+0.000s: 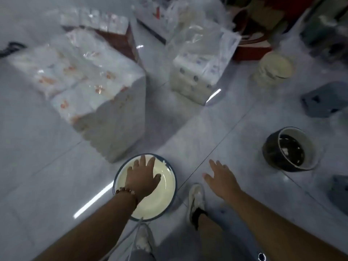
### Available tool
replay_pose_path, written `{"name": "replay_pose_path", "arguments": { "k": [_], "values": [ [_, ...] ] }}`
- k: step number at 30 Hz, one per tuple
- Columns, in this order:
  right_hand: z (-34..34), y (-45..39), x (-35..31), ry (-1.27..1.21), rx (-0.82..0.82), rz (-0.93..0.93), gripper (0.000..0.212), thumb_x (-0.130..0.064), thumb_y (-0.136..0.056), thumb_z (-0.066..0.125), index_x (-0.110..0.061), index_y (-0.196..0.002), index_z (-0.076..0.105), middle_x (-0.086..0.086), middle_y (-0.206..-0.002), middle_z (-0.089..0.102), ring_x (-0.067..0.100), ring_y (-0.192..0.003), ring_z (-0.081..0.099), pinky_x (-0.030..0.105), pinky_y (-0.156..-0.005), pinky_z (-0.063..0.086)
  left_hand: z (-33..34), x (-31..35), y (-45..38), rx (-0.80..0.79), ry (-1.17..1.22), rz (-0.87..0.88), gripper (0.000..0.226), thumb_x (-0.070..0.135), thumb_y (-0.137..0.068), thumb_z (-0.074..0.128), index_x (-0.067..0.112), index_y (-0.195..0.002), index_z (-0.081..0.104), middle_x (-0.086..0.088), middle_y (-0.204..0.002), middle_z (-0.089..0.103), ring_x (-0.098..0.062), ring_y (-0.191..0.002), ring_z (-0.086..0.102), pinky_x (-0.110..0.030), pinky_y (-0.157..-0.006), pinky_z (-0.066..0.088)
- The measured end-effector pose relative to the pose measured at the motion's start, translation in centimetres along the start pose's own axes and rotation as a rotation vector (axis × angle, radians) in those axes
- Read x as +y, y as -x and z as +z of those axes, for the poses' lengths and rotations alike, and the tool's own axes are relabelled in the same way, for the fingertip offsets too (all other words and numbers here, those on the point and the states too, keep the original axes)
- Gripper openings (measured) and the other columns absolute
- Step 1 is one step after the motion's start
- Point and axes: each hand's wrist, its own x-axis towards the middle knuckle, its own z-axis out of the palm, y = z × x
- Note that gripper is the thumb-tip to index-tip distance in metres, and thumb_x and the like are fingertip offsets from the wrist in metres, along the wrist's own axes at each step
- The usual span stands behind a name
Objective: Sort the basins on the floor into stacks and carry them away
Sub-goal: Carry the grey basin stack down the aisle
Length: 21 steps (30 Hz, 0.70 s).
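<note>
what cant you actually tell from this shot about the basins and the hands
- White basin, head view: the left hand and wrist cover its middle; touching or hovering is unclear.
- Dark basin stack, head view: blur and reflections hide the count and what lies inside.
- Right hand: open and empty, its height over the floor unreadable.
- Grey objects at the right edge: cropped and blurred, unidentifiable.

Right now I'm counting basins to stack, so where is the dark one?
The dark basin stands on the tiled floor at the right of the head view, beyond the open right hand and apart from the cream basin under the left hand.
</note>
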Motion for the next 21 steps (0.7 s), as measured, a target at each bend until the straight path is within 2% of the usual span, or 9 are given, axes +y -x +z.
{"name": "replay_pose_path", "arguments": {
  "k": [5,9,12,16,19,21],
  "values": [
    [-0.4,14.9,4.6,-0.129,0.017,0.188,0.071,-0.055,-0.098,0.035,-0.027,-0.156,0.007,0.007,-0.163,0.003,0.033,-0.148,0.008,0.045,-0.120,0.013,-6.7,7.7,5.7,-0.112,-0.138,0.312,0.075,0.061,-0.088,0.047,0.025,-0.151,0.028,-0.006,-0.153,0.035,-0.029,-0.131,0.047,-0.037,-0.106,0.039],
    [0.1,24.6,11.1,-0.329,0.125,0.347,0.068,-0.051,-0.098,0.037,-0.025,-0.156,0.010,0.009,-0.163,0.005,0.033,-0.148,0.011,0.042,-0.119,0.017,-7.1,16.3,9.8,-0.193,-0.267,0.493,0.082,0.062,-0.090,0.052,0.027,-0.156,0.019,-0.010,-0.160,0.023,-0.029,-0.142,0.034,-0.040,-0.113,0.033],
    [1.8,32.6,17.7,-0.386,0.269,0.493,0.066,-0.048,-0.098,0.040,-0.025,-0.155,0.016,0.006,-0.161,0.016,0.031,-0.144,0.023,0.038,-0.115,0.025,-5.0,23.9,14.5,-0.171,-0.408,0.686,0.082,0.064,-0.089,0.050,0.028,-0.156,0.018,-0.010,-0.161,0.022,-0.028,-0.143,0.032,-0.041,-0.113,0.033],
    [7.8,43.9,26.2,-0.505,0.318,0.729,0.068,-0.049,-0.096,0.040,-0.026,-0.155,0.014,0.008,-0.162,0.014,0.032,-0.146,0.018,0.042,-0.118,0.021,0.5,33.1,23.0,-0.156,-0.585,0.897,0.078,0.063,-0.092,0.045,0.029,-0.156,0.016,-0.009,-0.162,0.019,-0.027,-0.143,0.032,-0.042,-0.113,0.034],
    [12.8,53.3,31.5,-0.623,0.345,0.882,0.070,-0.051,-0.089,0.039,-0.026,-0.152,0.023,0.010,-0.154,0.034,0.033,-0.138,0.036,0.043,-0.111,0.032,6.1,39.1,30.5,-0.180,-0.643,1.018,0.074,0.060,-0.093,0.045,0.029,-0.155,0.018,-0.008,-0.161,0.021,-0.027,-0.143,0.032,-0.044,-0.113,0.033],
    [15.8,58.9,34.4,-0.672,0.389,0.964,0.064,-0.049,-0.090,0.044,-0.026,-0.149,0.030,0.007,-0.145,0.044,0.030,-0.129,0.046,0.041,-0.105,0.039,9.9,42.3,35.3,-0.220,-0.651,1.075,0.072,0.058,-0.094,0.044,0.029,-0.155,0.019,-0.007,-0.161,0.021,-0.028,-0.142,0.032,-0.043,-0.113,0.032]
  ]
}}
